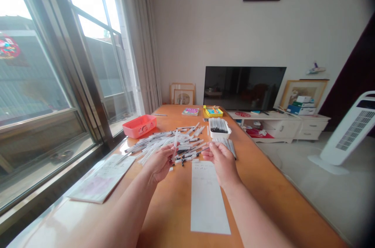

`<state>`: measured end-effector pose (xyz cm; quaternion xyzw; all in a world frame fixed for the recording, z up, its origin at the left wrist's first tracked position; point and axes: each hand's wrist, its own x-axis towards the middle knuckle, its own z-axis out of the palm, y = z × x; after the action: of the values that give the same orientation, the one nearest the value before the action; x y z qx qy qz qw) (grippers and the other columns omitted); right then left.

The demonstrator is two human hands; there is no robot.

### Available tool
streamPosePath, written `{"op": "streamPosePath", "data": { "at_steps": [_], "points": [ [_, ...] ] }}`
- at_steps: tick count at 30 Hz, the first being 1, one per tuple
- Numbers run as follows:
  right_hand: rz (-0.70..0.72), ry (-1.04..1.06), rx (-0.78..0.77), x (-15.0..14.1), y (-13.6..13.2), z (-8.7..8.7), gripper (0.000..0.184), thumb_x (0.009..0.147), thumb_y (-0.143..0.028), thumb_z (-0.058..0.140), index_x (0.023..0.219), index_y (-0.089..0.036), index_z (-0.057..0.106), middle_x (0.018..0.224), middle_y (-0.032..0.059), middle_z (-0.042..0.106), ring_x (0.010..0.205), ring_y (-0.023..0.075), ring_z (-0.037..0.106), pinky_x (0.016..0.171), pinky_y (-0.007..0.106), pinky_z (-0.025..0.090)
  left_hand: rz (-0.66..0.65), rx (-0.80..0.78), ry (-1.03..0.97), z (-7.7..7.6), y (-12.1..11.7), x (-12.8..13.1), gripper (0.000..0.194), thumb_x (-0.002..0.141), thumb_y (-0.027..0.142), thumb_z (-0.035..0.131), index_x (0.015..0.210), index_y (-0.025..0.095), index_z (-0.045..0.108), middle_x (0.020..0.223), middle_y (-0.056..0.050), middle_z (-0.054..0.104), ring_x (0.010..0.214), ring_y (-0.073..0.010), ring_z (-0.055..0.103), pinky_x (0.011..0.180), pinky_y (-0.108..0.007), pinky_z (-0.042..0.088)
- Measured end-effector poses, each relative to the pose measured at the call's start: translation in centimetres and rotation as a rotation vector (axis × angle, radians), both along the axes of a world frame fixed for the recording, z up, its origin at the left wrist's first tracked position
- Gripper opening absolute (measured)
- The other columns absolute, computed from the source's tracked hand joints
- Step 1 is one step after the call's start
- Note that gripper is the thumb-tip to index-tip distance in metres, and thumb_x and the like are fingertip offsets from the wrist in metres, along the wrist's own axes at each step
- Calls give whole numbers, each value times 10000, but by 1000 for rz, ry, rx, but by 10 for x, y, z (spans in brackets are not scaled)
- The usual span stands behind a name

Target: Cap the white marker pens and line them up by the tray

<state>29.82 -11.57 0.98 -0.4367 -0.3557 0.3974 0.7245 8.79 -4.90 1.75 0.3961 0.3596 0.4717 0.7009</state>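
Note:
My left hand (160,161) is closed on a clear white pen barrel (175,145), which stands nearly upright between thumb and fingers. To its right, my right hand (222,162) has its thumb and fingertips pinched together; a thin sliver seems to be at the tips, too small to name. Behind both hands spreads a loose pile of pens and pen parts (159,141), white with black ends. Past my right hand lies a row of clear pens (230,146), partly hidden by it. Beneath the right wrist is a long sheet of paper (208,205) with faint writing.
A white container (219,136) packed with pens stands behind the row. A pink box (140,127) is at the left edge, a notebook (101,179) nearer me. Farther back are a purple booklet (190,111) and a yellow box (213,114). A television (244,88) stands beyond the table (172,209).

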Motion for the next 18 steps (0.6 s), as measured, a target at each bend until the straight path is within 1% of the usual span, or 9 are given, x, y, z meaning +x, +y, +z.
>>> {"op": "streamPosePath", "data": {
  "at_steps": [2, 3, 6, 8, 10, 15, 18],
  "points": [
    [31, 16, 5, -5, -3, 3, 405, 812, -553, 765, 935, -174, 690, 932, 82, 739, 790, 207, 743, 689, 317, 609, 33, 17, -8, 0, -2, 2, 213, 794, 206, 795, 980, 156, 703, 793, 1, 654, 585, -68, 552, 508, -186, 412],
    [37, 19, 8, -7, -4, 5, 404, 812, -551, 768, 936, -174, 690, 934, 82, 741, 797, 210, 746, 695, 319, 610, 54, 21, -27, 0, -3, 4, 185, 793, 207, 798, 931, 151, 689, 785, 0, 653, 584, -68, 558, 505, -182, 412],
    [40, 20, 16, -10, -6, 6, 400, 818, -547, 771, 933, -173, 686, 943, 85, 744, 812, 214, 752, 708, 321, 612, 120, -3, -113, -1, -3, 6, 127, 812, 165, 769, 827, 138, 646, 777, -16, 661, 625, -77, 606, 582, -179, 495],
    [40, 19, 24, -10, -6, 6, 402, 821, -548, 771, 933, -172, 685, 961, 88, 746, 827, 218, 754, 724, 330, 616, 165, -39, -162, -1, -4, 8, 96, 826, 129, 735, 814, 133, 640, 790, -34, 679, 678, -94, 651, 675, -199, 556],
    [45, 23, 38, -11, -6, 7, 404, 827, -551, 766, 942, -172, 687, 982, 92, 747, 842, 221, 755, 744, 342, 618, 190, -80, -187, 0, -5, 11, 81, 825, 94, 711, 819, 129, 638, 814, -52, 697, 727, -113, 687, 722, -213, 585],
    [25, 38, 82, -13, -6, 7, 400, 852, -541, 749, 1002, -176, 685, 975, 83, 746, 869, 222, 754, 784, 358, 617, 167, -156, -206, 4, -13, 17, 76, 835, 57, 684, 844, 116, 636, 823, -68, 708, 751, -125, 718, 734, -207, 609],
    [22, 29, 94, -14, -6, 7, 395, 856, -544, 743, 991, -175, 693, 987, 87, 741, 877, 225, 753, 791, 366, 616, 165, -187, -221, 7, -17, 19, 78, 855, 40, 656, 845, 114, 632, 808, -67, 706, 741, -120, 721, 744, -206, 619]
  ]
}}
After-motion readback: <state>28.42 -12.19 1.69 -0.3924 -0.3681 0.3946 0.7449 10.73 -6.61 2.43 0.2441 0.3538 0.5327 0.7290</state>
